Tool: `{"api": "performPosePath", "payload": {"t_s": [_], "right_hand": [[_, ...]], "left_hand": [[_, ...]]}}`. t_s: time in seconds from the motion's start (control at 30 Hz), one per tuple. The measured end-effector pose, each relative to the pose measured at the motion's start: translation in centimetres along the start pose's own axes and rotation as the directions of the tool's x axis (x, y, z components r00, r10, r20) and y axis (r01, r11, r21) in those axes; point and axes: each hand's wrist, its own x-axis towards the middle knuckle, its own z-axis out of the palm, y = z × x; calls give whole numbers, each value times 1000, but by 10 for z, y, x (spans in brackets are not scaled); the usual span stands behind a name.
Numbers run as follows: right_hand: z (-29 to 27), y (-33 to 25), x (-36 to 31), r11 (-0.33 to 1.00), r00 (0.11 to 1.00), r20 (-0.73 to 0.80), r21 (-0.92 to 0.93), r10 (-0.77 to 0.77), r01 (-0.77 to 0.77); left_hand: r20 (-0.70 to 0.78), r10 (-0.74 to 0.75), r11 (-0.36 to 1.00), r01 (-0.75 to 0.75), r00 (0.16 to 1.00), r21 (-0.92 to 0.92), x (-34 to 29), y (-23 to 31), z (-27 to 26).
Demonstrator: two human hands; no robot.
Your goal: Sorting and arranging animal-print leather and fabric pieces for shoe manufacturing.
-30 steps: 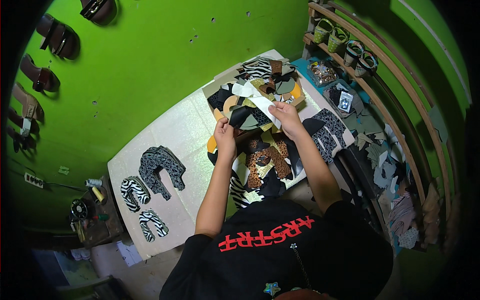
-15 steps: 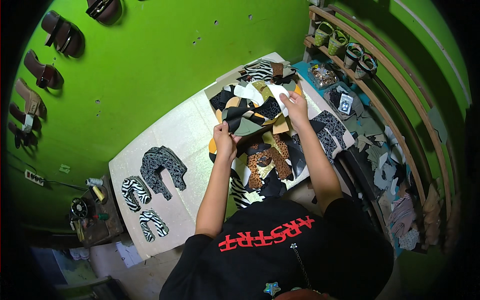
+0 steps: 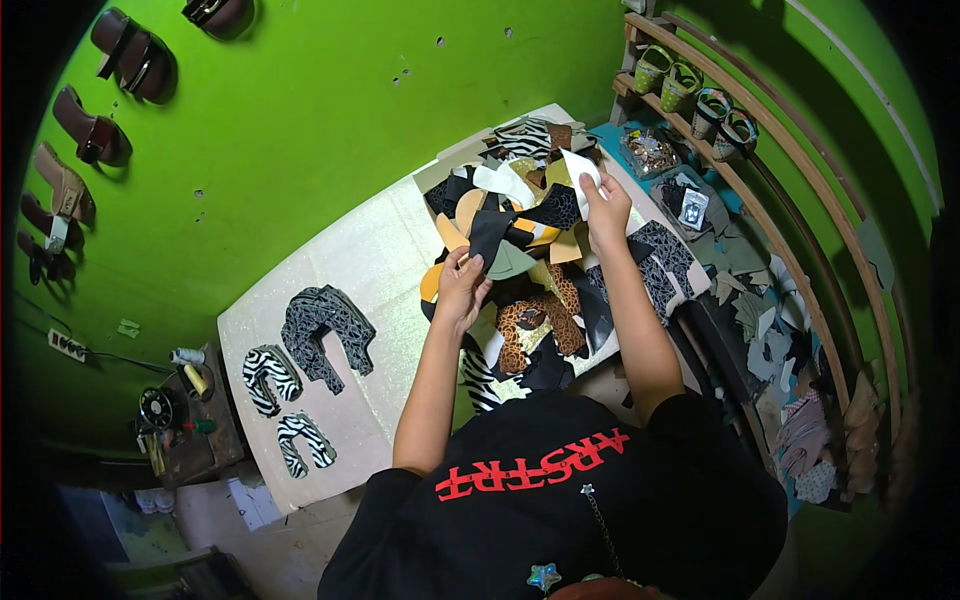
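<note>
Over a heap of cut material pieces, my left hand (image 3: 463, 290) pinches the lower end of a black cut piece (image 3: 488, 232). A grey-green piece (image 3: 512, 262) lies just right of those fingers. My right hand (image 3: 606, 208) grips a white cut piece (image 3: 577, 168) between thumb and fingers. Between both hands show a black patterned piece (image 3: 556, 208) and tan and yellow pieces, partly covering one another. Leopard-print pieces (image 3: 565, 325) lie nearer me, between my forearms.
On the table's (image 3: 300, 250) left stand a stack of black-and-grey patterned U-shaped pieces (image 3: 325, 330) and two zebra-print stacks (image 3: 270, 378). A small sewing machine (image 3: 157, 408) is at the far left. Sandals (image 3: 135, 62) hang on the green wall; a wooden rack (image 3: 740, 95) holds small baskets at right.
My left hand has moved slightly right and down, and the black piece hangs more upright. Tan pieces now show beside it. My right hand has shifted a little right with the white piece.
</note>
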Motion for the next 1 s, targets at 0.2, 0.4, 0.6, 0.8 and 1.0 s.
{"api": "performPosePath", "payload": {"t_s": [0.2,0.4,0.6,0.8,1.0], "right_hand": [[-8,5,-44,997,998,-7,48,65,-65],[-1,13,-90,976,983,37,111,182,-185],[4,18,-118,942,960,157,209,232,-262],[-1,6,-127,945,817,532,87,223,-315],[-48,8,-113,911,766,548,-397,335,-115]], "left_hand": [[151,-167,931,206,974,-302,-4,-23,-20],[227,56,946,21,972,-323,-18,-49,-23],[208,-41,915,120,977,-385,-26,-39,-23],[163,-20,939,75,987,-337,-38,-31,-32],[-102,-139,983,150,985,110,-35,-44,-62]]}}
